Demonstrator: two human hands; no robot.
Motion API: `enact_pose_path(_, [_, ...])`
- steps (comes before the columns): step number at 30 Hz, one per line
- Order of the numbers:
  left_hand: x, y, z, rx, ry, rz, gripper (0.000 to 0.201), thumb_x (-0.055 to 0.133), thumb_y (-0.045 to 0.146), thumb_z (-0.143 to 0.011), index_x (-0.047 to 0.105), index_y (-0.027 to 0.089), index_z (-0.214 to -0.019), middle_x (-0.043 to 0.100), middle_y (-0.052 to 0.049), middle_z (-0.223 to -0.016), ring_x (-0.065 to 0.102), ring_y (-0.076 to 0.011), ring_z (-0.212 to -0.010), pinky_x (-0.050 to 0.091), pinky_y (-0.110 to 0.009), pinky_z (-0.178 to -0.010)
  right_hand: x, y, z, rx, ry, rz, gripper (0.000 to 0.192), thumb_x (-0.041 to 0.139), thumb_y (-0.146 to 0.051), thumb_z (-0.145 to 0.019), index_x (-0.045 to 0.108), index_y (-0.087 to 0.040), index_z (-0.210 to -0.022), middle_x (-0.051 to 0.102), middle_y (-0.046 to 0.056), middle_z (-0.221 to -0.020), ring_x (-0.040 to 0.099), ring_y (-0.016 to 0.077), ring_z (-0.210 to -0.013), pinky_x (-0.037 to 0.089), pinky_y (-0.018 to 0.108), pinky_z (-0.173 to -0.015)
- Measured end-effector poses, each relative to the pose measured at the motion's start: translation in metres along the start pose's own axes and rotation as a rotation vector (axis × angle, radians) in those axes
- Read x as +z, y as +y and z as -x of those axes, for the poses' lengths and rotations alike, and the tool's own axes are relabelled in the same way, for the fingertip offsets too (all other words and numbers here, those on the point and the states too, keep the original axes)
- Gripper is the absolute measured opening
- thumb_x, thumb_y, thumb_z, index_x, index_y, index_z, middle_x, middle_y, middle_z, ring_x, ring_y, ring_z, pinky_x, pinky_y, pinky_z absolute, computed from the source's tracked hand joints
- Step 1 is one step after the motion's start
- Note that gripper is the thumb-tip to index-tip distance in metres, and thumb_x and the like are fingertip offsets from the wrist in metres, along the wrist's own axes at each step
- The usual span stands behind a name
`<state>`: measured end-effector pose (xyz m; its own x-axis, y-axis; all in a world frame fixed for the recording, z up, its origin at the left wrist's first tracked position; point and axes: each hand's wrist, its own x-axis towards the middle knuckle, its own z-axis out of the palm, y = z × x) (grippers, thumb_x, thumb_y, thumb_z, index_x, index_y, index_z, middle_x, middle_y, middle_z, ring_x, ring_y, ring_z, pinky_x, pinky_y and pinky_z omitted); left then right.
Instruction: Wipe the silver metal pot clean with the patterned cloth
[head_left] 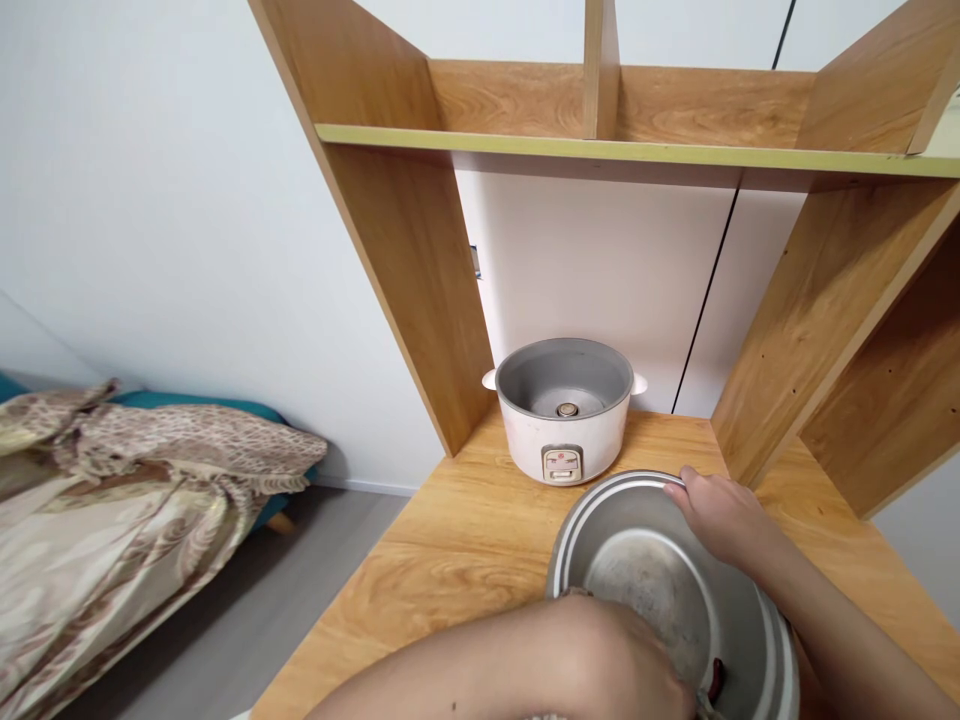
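Note:
My right hand (712, 508) pinches the far rim of a grey metal rice cooker inner pot (694, 570), which is tilted so its inside faces me. My left hand (637, 650) reaches over the near side of the pot with its fingers curled down into it. Those fingertips are mostly hidden, and what they grip cannot be made out. Close to them, inside the pot, shows a small dark red piece (716, 680). Behind the pot stands a white rice cooker body (562, 440), lidless, with its heating plate and round central sensor visible.
A wooden desk (450, 560) carries the cooker, with a shelf (525, 148) above and upright panels (405, 290) on both sides. Left of it, a bed or sofa (150, 470) holds rumpled patterned covers, beside a grey floor (225, 600) and a white wall (187, 200).

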<state>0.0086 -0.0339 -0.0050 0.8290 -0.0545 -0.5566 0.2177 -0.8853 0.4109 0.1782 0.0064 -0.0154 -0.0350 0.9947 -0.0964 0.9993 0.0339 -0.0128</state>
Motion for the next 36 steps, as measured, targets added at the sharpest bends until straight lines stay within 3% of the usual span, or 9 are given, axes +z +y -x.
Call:
enact_pose_path(5, [0.004,-0.005,-0.005,0.013,-0.081,-0.022,0.015,0.066,0.017,-0.053,0.055,0.019,-0.063,0.069,-0.007,-0.065,0.064,-0.0212,-0.057,0.045,-0.03,-0.046,0.0,-0.001,0.0,-0.005,0.009,0.018,0.046,0.021,-0.045,-0.102,0.058,-0.018,-0.098,0.071,0.014,-0.087,0.069,0.0272,-0.085,0.039,0.032,-0.065])
enact_pose_path(9, [0.009,-0.009,-0.007,0.036,-0.05,-0.032,0.007,0.065,0.019,-0.058,0.059,0.02,-0.063,0.066,-0.005,-0.058,0.061,-0.0212,-0.051,0.046,-0.032,-0.049,-0.001,0.0,0.0,-0.015,0.017,0.014,0.044,0.023,-0.043,-0.102,0.058,-0.018,-0.098,0.072,0.013,-0.086,0.07,0.0283,-0.086,0.038,0.032,-0.063])
enact_pose_path(13, [0.002,-0.002,-0.001,-0.004,-0.015,-0.055,0.025,0.066,0.018,-0.057,0.067,0.016,-0.082,0.07,-0.007,-0.064,0.06,-0.0219,-0.049,0.041,-0.032,-0.042,0.0,0.0,0.0,-0.009,0.017,0.009,0.043,0.023,-0.044,-0.102,0.057,-0.018,-0.097,0.072,0.013,-0.087,0.069,0.0271,-0.085,0.037,0.031,-0.063])
enact_pose_path(18, [-0.009,0.007,0.004,-0.072,-0.135,-0.05,0.042,0.066,0.018,-0.057,0.068,0.014,-0.098,0.074,-0.011,-0.082,0.063,-0.0222,-0.055,0.041,-0.031,-0.041,0.0,0.0,0.001,-0.01,0.017,-0.002,0.044,0.022,-0.045,-0.102,0.057,-0.018,-0.096,0.071,0.013,-0.086,0.069,0.027,-0.085,0.037,0.032,-0.064])
enact_pose_path(24, [-0.012,0.009,0.006,-0.001,-0.15,-0.086,0.022,0.063,0.015,-0.061,0.068,0.009,-0.082,0.074,-0.014,-0.082,0.067,-0.0222,-0.062,0.046,-0.03,-0.045,0.001,0.0,-0.001,-0.006,0.009,0.014,0.045,0.022,-0.045,-0.102,0.058,-0.018,-0.099,0.072,0.014,-0.087,0.07,0.0296,-0.086,0.039,0.034,-0.065])
enact_pose_path(28, [-0.014,0.011,0.007,-0.05,-0.125,-0.079,0.037,0.066,0.014,-0.057,0.068,0.01,-0.094,0.075,-0.014,-0.086,0.067,-0.0234,-0.061,0.046,-0.031,-0.043,0.002,0.001,-0.001,-0.015,0.012,0.013,0.046,0.021,-0.045,-0.102,0.058,-0.018,-0.097,0.071,0.013,-0.085,0.069,0.0287,-0.084,0.039,0.033,-0.064])
enact_pose_path(36, [-0.013,0.007,0.004,-0.041,-0.199,-0.041,0.049,0.069,0.017,-0.056,0.067,0.011,-0.104,0.075,-0.013,-0.093,0.068,-0.0238,-0.064,0.048,-0.033,-0.048,0.003,0.002,-0.001,-0.019,0.031,0.019,0.047,0.02,-0.046,-0.102,0.058,-0.018,-0.096,0.071,0.013,-0.085,0.069,0.0285,-0.084,0.038,0.032,-0.063])
